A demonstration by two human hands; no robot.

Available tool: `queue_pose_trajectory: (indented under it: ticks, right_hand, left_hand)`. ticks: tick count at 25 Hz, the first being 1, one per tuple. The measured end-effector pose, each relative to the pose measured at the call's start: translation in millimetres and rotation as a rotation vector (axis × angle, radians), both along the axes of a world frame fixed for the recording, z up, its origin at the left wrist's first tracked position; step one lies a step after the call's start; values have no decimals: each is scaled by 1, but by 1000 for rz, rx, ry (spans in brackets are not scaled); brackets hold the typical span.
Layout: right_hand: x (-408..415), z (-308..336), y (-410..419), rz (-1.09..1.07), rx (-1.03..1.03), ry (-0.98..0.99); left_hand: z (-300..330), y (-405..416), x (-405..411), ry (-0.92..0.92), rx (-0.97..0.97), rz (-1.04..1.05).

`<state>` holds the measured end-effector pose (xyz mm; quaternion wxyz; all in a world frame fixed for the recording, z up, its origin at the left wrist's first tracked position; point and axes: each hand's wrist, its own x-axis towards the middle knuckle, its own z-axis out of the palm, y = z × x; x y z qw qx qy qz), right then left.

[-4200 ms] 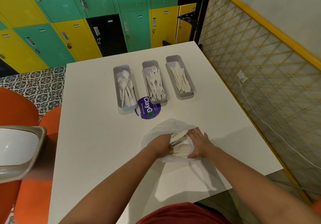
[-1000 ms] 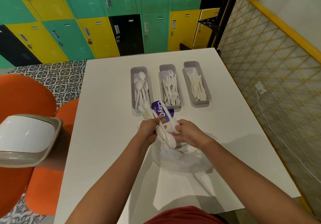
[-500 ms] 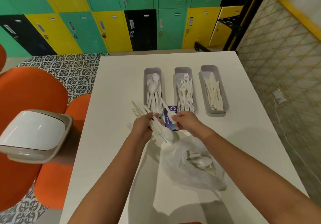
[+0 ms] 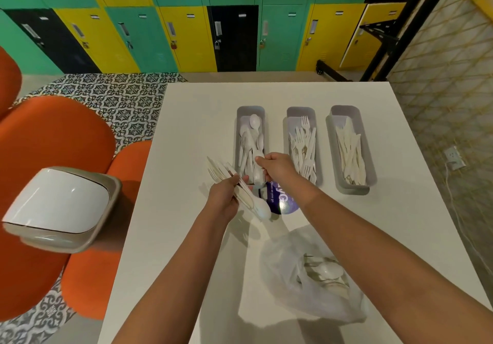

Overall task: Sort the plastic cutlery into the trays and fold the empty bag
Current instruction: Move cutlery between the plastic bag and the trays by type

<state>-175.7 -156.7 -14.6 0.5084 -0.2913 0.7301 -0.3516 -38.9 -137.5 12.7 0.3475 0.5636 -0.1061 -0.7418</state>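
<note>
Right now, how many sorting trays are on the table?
3, side by side at the table's far middle: the spoon tray on the left, the fork tray in the centre, the knife tray on the right. None looks hidden.

Both hands have left the bag (image 4: 314, 271), now lying slack at 5 o'clock; left hand (image 4: 224, 197) has lifted a cutlery bundle (image 4: 240, 189) clear; right hand (image 4: 277, 167) has carried one spoon (image 4: 258, 175) to 12 o'clock, over the spoon tray (image 4: 250, 111).
</note>
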Motion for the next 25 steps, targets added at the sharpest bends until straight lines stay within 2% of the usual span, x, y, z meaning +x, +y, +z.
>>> queue_pose_trajectory:
  ticks: [4,7,9,13,16,19,22,25]
  right_hand:
    - [1,-5,-16,-4,26,-20]
    - [2,-7,-18,205,179,104]
    - [4,-11,-10,256,148,122]
    - [12,-11,15,194,13,53]
    - [12,-6,31,356,128,10]
    - [7,-10,47,521,200,60]
    - [1,-10,55,497,166,50]
    - [-3,-11,59,362,140,-26]
  left_hand:
    - [-7,-4,2,-11,17,11]
    - [-14,-8,6,-11,23,29]
    - [-20,-10,7,4,28,48]
    - [-31,-13,7,39,38,59]
    - [-37,-14,5,71,42,77]
    - [-33,-13,2,78,20,95]
    - [-32,-11,-1,57,-5,90]
    - [-32,-10,2,80,-12,31]
